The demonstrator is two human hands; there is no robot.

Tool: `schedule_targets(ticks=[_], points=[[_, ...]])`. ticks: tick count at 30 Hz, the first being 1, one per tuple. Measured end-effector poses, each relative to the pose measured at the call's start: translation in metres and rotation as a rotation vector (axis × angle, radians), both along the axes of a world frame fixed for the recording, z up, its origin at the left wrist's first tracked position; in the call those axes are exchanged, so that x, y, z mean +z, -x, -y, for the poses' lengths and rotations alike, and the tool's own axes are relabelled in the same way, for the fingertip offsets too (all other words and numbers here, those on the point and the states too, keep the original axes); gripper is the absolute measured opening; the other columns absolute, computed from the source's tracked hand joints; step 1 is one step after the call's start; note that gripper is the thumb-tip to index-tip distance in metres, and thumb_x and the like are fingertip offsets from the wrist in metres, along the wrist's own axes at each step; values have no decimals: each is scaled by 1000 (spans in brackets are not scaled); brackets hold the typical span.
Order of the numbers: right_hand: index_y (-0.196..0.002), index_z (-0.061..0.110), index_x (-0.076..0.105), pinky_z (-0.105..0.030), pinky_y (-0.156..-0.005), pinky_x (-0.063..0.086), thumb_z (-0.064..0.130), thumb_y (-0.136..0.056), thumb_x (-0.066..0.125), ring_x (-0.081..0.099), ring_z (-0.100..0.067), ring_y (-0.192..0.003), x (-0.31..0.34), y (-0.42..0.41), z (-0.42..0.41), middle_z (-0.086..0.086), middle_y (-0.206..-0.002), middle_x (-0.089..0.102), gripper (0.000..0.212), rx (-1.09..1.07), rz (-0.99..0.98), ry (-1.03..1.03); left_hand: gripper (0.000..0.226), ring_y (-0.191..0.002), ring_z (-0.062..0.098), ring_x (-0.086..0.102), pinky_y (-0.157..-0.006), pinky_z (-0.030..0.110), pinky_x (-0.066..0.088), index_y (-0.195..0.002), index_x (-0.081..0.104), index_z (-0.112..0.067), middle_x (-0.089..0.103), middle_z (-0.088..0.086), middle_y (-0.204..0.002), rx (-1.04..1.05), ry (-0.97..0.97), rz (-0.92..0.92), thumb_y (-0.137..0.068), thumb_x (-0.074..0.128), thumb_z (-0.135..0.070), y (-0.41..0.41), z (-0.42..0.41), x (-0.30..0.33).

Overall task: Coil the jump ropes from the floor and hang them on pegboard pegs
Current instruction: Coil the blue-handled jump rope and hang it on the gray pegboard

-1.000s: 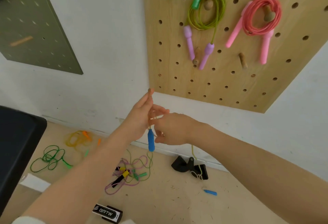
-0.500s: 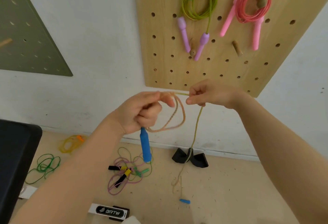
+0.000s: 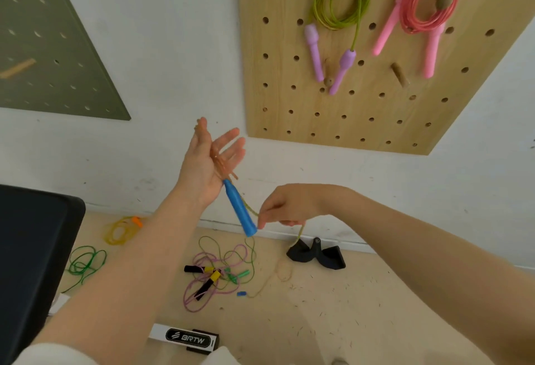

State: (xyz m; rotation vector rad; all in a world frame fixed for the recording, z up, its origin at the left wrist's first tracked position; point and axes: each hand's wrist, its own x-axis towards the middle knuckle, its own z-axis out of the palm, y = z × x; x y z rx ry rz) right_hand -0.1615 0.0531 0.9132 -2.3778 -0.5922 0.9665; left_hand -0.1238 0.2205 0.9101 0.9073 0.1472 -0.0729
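Coiling is best done with even loops laid across the open left hand (image 3: 207, 166), while the rope (image 3: 299, 231) is pinched and fed by the right hand (image 3: 285, 208).

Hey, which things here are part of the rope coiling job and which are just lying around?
Job: blue-handled rope in left hand and right hand; floor ropes; wooden pegboard.
Lying about: black straps; labelled box; green board.

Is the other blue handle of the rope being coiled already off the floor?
No: the small blue handle lies on the floor, at the trailing end of the rope.
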Motion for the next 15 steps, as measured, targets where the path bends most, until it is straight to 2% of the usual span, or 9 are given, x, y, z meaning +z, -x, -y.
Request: schedule_targets(ticks=[2,3,5,7,9,12,14,15], points=[[-108,13,67,-24,-61,39,24,-93,54,38,-6,-47,19,4,-9,4,-56,43,22,41,18,-73,38,-86,21,71,-76,40,57,-139,33,-38,71,6,-97,-88,-212,43,-101,29,-35,4,-1,-8],[-107,11,67,-21,-60,38,20,-92,55,41,-4,-47,29,5,-11,8,-54,44,20,42,85,-109,39,-86,21,71,-80,42,55,-140,31,-41,71,6,-99,-135,-302,67,-102,28,-32,9,0,-10],[-95,5,67,-13,-56,34,14,-91,57,50,-1,-52,45,1,-10,13,-54,51,15,5,283,-155,41,-72,19,71,-73,36,54,-140,30,-43,72,4,-93,-208,-407,108,-102,28,-27,17,1,-13],[-83,5,67,-12,-52,33,15,-87,62,50,1,-51,56,-6,-5,13,-54,51,12,-82,442,-176,43,-53,17,65,-66,32,56,-141,29,-43,73,1,-81,-255,-490,142,-102,29,-25,24,5,-12],[-77,11,68,-9,-48,32,16,-82,67,44,1,-45,61,-13,3,13,-52,50,7,-193,495,-219,43,-47,18,61,-76,39,54,-141,28,-44,74,1,-77,-294,-517,163,-102,29,-26,28,9,-7],[-73,16,67,-16,-51,36,14,-81,69,42,-2,-49,60,-17,9,3,-57,54,8,-245,447,-306,40,-70,26,71,-78,36,53,-138,29,-48,75,3,-85,-344,-451,167,-101,26,-31,28,13,2],[-79,10,70,-18,-55,36,12,-83,68,44,-4,-53,57,-13,6,-4,-58,56,5,-161,391,-316,38,-69,23,70,-74,34,53,-136,32,-48,74,-2,-78,-335,-443,138,-101,28,-35,24,14,4],[-82,6,71,-15,-54,35,12,-83,68,42,-1,-51,55,-9,4,1,-56,55,7,-116,372,-314,39,-62,18,68,-67,31,53,-138,33,-47,71,-5,-70,-321,-450,119,-101,29,-36,22,15,4]])
